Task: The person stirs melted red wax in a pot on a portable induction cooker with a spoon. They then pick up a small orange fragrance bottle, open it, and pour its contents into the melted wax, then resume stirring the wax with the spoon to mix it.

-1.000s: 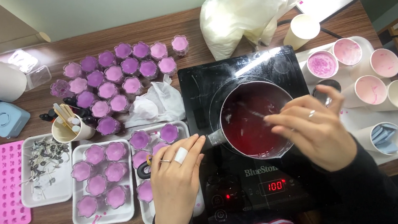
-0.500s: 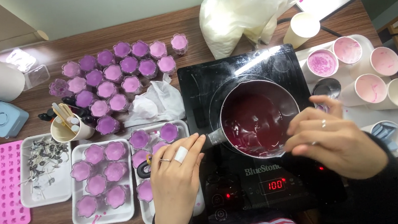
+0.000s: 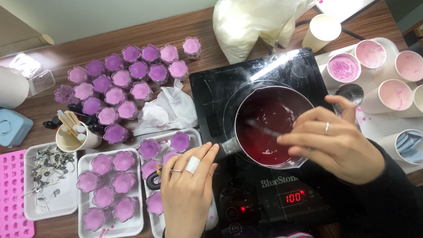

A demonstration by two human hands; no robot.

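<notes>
Since half a second ago, your right hand (image 3: pixel 334 146) has slid left over the steel saucepan of dark red liquid (image 3: pixel 269 125) on the black induction hob (image 3: pixel 258 191), fingers closed on a thin stirring stick (image 3: pixel 264 129). Your left hand (image 3: pixel 187 192) holds the saucepan's handle (image 3: pixel 226 148), just left of the saucepan.

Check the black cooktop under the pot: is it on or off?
On. The cooktop shows lit red digits on its front panel, and the pot of dark red liquid sits on it.
</notes>
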